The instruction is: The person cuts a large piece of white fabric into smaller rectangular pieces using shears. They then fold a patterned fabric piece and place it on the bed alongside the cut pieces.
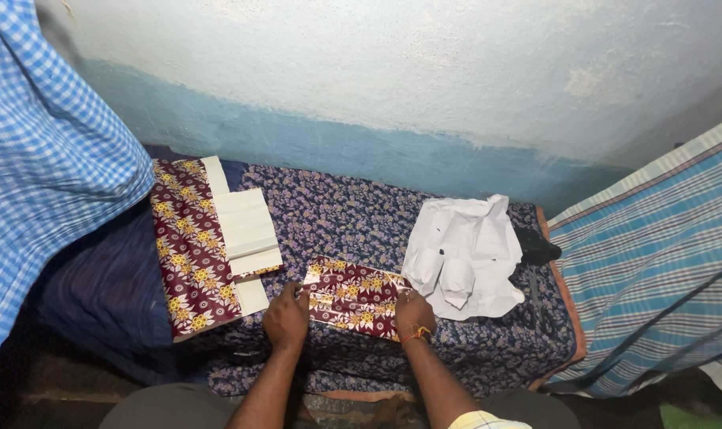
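Gripping maroon floral paper packet [353,302] at both ends: left hand [288,318], right hand [413,314] (crumpled white paper [468,254] just beside).

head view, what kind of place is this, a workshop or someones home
Probably a room in a home used for handwork: a painted wall, worn white over blue, a low surface under a flowered cloth, and checked fabric hanging beside it. Both hands press on a folded patterned piece.
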